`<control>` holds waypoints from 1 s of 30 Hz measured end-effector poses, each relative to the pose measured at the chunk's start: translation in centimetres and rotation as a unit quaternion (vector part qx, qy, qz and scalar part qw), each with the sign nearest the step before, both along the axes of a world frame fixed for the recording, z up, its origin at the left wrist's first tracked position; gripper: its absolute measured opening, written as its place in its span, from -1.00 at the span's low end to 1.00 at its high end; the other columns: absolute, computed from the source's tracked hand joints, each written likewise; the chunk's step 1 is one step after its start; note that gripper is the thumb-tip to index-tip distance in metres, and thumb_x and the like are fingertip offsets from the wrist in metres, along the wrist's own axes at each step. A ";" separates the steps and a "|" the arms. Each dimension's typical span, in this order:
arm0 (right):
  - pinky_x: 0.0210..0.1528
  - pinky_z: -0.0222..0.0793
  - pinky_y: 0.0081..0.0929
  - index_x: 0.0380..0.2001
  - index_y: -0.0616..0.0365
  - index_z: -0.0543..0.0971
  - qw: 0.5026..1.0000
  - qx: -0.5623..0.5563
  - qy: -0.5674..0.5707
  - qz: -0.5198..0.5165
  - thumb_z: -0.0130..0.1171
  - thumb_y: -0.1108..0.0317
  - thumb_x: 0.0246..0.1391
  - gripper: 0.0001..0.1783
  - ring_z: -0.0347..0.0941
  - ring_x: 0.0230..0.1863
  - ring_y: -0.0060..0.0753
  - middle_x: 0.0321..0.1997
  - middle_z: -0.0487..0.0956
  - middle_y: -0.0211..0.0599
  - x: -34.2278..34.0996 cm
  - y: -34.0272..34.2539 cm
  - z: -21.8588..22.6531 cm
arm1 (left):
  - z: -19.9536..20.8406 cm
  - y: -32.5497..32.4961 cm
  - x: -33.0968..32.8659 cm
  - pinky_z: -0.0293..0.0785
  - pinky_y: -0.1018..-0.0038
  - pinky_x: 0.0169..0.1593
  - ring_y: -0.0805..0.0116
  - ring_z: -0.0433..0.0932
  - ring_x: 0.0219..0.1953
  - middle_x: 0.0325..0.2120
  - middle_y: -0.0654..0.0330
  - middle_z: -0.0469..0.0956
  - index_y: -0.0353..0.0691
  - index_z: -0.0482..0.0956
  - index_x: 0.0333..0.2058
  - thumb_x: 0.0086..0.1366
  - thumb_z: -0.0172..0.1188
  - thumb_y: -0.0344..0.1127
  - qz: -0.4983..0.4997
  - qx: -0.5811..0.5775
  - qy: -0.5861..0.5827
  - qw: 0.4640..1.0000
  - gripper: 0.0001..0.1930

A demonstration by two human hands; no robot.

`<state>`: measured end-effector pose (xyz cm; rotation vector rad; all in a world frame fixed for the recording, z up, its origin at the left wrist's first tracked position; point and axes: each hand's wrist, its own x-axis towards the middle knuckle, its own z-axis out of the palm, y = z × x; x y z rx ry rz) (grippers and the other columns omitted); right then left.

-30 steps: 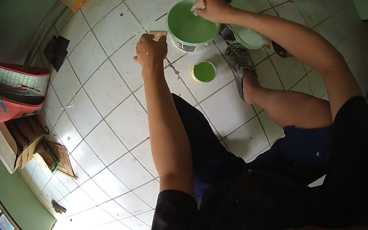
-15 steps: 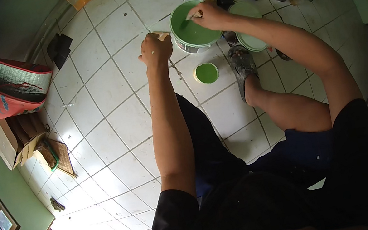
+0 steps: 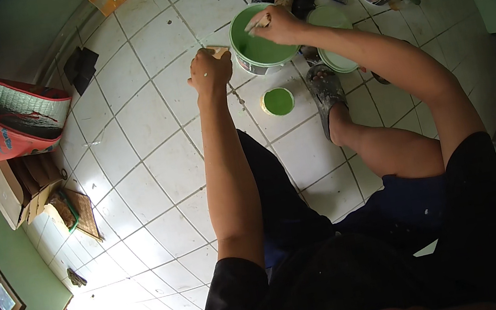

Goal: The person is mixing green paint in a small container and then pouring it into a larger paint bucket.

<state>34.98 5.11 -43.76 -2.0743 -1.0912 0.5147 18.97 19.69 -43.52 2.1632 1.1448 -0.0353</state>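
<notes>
Green paint in bucket (image 3: 259,39) & small lid (image 3: 278,101), white floor tiles (image 3: 146,125), red bag (image 3: 4,129).

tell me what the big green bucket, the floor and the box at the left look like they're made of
Bucket: probably plastic; smooth thin rim, coated inside with wet-looking green paint. The right hand holds a pale stick over it, likely wood.
Floor: glazed ceramic tile, by the look; glossy white squares with dark grout lines.
Box: cardboard; matte brown with folded flaps.
</notes>
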 end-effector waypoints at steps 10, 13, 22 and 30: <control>-0.21 0.50 -0.19 -0.52 0.36 0.56 0.978 -0.195 -0.007 0.078 0.28 0.31 -0.19 -0.73 0.60 -0.31 0.10 -0.47 0.59 0.16 -2.8 0.1 2.4 | -0.8 3.0 -2.2 0.32 0.04 0.09 0.09 0.57 0.01 -0.08 0.08 0.62 -0.17 0.59 -0.03 0.05 0.34 -0.07 0.023 -0.004 0.018 1.000 -0.50; -0.22 0.49 -0.22 -0.46 0.31 0.59 0.997 -0.067 -0.019 0.046 0.28 0.31 -0.17 -0.74 0.60 -0.30 0.04 -0.44 0.61 0.09 -3.4 0.1 0.7 | -0.6 1.7 -0.9 0.33 0.06 0.09 0.10 0.56 0.01 -0.07 0.08 0.62 -0.17 0.58 -0.03 0.06 0.35 -0.06 0.003 -0.011 0.008 1.000 -0.49; -0.29 0.50 -0.24 -0.47 0.30 0.62 0.986 -0.126 -0.108 0.001 0.20 0.39 -0.10 -0.83 0.63 -0.33 -0.07 -0.46 0.62 0.06 2.5 -2.2 1.1 | -1.2 1.6 -0.4 0.35 0.04 0.09 0.07 0.56 0.02 -0.06 0.04 0.61 -0.19 0.58 -0.03 0.07 0.35 -0.06 -0.014 -0.015 -0.005 1.000 -0.48; -0.29 0.50 -0.26 -0.37 0.24 0.66 0.996 -0.064 0.024 0.059 0.21 0.36 -0.08 -0.79 0.62 -0.34 -0.12 -0.46 0.63 0.00 -1.7 -1.1 0.7 | -1.8 2.2 -0.5 0.40 0.09 0.10 0.04 0.57 0.02 -0.08 0.01 0.62 -0.21 0.59 -0.03 0.05 0.34 -0.06 -0.012 -0.018 -0.009 1.000 -0.48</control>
